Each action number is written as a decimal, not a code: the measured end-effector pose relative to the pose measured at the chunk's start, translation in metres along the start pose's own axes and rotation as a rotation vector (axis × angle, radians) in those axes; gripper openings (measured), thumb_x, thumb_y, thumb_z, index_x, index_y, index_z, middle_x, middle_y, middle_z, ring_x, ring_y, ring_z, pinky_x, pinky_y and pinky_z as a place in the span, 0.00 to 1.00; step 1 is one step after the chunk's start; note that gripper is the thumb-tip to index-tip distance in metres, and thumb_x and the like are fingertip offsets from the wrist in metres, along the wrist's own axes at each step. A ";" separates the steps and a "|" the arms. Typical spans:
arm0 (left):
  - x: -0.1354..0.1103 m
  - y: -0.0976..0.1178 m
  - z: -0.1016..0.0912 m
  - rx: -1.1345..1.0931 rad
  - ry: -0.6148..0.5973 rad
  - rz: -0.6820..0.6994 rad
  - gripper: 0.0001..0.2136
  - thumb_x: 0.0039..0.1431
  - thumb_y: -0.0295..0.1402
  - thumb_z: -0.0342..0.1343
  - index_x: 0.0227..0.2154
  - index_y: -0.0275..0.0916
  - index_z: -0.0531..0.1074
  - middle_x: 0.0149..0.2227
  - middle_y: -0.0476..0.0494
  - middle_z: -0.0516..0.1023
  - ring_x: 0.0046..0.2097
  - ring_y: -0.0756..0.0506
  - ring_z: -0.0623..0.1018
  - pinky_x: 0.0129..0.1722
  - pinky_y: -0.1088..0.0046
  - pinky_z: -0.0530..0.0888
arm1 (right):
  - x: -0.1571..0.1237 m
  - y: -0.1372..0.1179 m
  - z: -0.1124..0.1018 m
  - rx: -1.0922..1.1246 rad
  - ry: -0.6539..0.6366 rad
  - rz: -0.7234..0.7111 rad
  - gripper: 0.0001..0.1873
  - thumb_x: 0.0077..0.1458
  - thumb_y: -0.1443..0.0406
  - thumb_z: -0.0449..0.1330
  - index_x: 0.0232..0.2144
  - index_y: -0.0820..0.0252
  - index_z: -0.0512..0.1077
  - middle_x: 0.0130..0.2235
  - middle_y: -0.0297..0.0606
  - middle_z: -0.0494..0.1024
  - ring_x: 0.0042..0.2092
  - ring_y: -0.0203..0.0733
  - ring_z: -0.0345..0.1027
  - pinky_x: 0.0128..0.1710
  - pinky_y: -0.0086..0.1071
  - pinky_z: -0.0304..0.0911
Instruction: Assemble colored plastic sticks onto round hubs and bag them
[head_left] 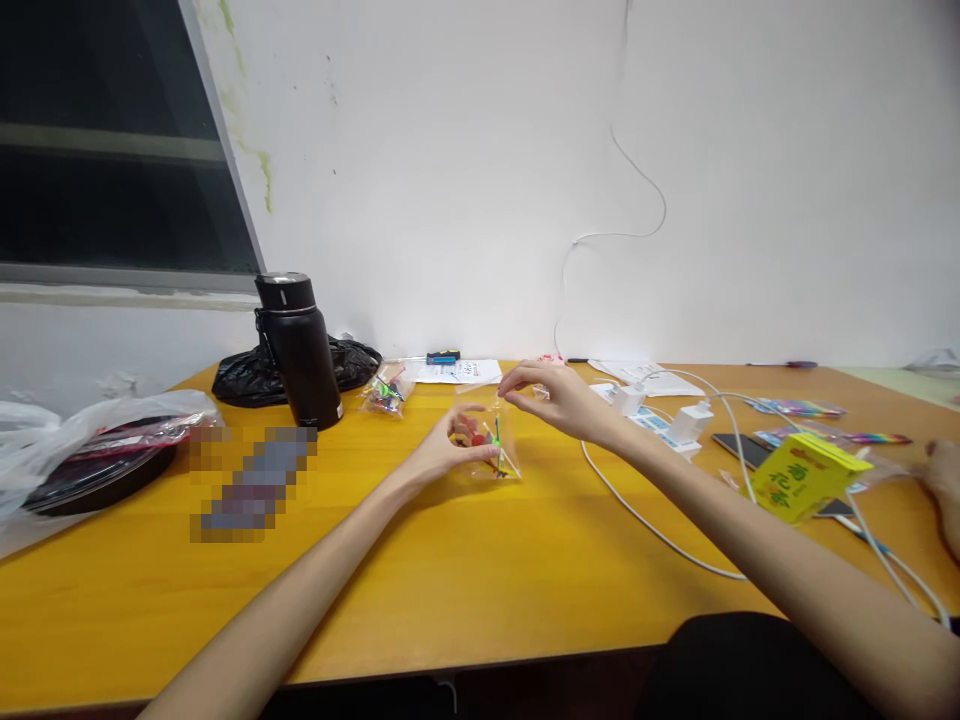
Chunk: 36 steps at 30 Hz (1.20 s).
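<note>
A small clear plastic bag (511, 452) with red, green, blue, yellow and white pieces in it stands over the table in front of me. My left hand (444, 447) is closed round the bag's left side, thumb in front and fingers behind. At the bag's top edge, my right hand (553, 397) pinches the plastic between thumb and fingertips. Part of the contents is hidden by my left hand. A second bag of coloured pieces (388, 392) lies farther back to the left.
A black bottle (301, 365) stands left, by a black plastic bag (251, 378). White sheets and a screwdriver (442, 357) lie by the wall. On the right are chargers (688, 423), cables, a yellow box (806, 480), a phone and another person's hand (942, 490).
</note>
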<state>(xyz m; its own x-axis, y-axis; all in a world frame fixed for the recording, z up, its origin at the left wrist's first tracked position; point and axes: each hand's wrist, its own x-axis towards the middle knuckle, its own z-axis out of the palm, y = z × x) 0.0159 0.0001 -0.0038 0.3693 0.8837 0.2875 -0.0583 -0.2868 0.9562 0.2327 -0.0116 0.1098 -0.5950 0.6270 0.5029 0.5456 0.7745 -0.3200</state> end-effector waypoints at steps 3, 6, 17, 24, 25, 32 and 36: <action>-0.001 0.005 -0.002 0.021 -0.039 0.074 0.24 0.50 0.40 0.70 0.50 0.45 0.74 0.51 0.41 0.75 0.53 0.40 0.76 0.54 0.62 0.71 | -0.001 -0.010 0.001 0.063 -0.033 0.011 0.08 0.63 0.66 0.56 0.40 0.57 0.77 0.43 0.39 0.81 0.46 0.41 0.75 0.49 0.38 0.68; 0.000 0.007 -0.002 -0.042 -0.079 0.118 0.18 0.50 0.39 0.70 0.43 0.43 0.75 0.54 0.41 0.75 0.60 0.38 0.72 0.59 0.61 0.69 | -0.001 -0.014 0.002 0.063 -0.052 0.011 0.09 0.63 0.67 0.56 0.39 0.57 0.77 0.44 0.39 0.81 0.46 0.41 0.74 0.49 0.37 0.67; -0.004 0.018 0.003 -0.289 -0.182 0.028 0.23 0.57 0.42 0.66 0.54 0.43 0.70 0.57 0.33 0.76 0.55 0.36 0.79 0.57 0.55 0.71 | -0.003 -0.003 0.008 -0.076 0.093 0.019 0.09 0.64 0.64 0.58 0.40 0.58 0.78 0.40 0.40 0.82 0.44 0.44 0.73 0.46 0.38 0.65; 0.000 0.016 0.001 -0.235 -0.050 0.067 0.19 0.55 0.43 0.67 0.46 0.40 0.73 0.52 0.34 0.81 0.55 0.36 0.79 0.56 0.56 0.72 | 0.000 -0.006 0.009 0.126 0.155 0.075 0.08 0.59 0.68 0.59 0.39 0.58 0.77 0.42 0.39 0.82 0.44 0.42 0.75 0.49 0.40 0.69; 0.000 0.016 0.001 -0.246 -0.037 0.050 0.19 0.55 0.43 0.67 0.46 0.40 0.73 0.50 0.34 0.82 0.53 0.36 0.81 0.55 0.56 0.73 | 0.001 -0.006 0.009 0.174 0.159 0.082 0.08 0.59 0.67 0.59 0.39 0.58 0.77 0.42 0.40 0.81 0.44 0.41 0.75 0.50 0.40 0.70; 0.003 0.014 -0.001 -0.217 0.076 0.015 0.20 0.52 0.45 0.69 0.42 0.40 0.74 0.44 0.37 0.84 0.50 0.36 0.82 0.49 0.59 0.76 | -0.001 0.002 0.025 0.363 0.197 0.232 0.17 0.58 0.58 0.64 0.48 0.58 0.72 0.51 0.45 0.77 0.47 0.41 0.75 0.51 0.41 0.71; 0.005 0.011 -0.002 -0.153 0.153 0.015 0.18 0.50 0.45 0.70 0.39 0.40 0.75 0.42 0.41 0.84 0.47 0.37 0.83 0.44 0.64 0.77 | -0.008 0.014 0.040 0.401 0.027 0.333 0.22 0.55 0.52 0.67 0.44 0.61 0.72 0.44 0.45 0.79 0.43 0.43 0.75 0.46 0.39 0.71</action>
<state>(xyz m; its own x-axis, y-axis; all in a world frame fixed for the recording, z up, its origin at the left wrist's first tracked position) 0.0154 0.0017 0.0082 0.2231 0.9289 0.2957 -0.2074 -0.2512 0.9455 0.2214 -0.0019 0.0693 -0.4092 0.8464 0.3407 0.4303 0.5083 -0.7459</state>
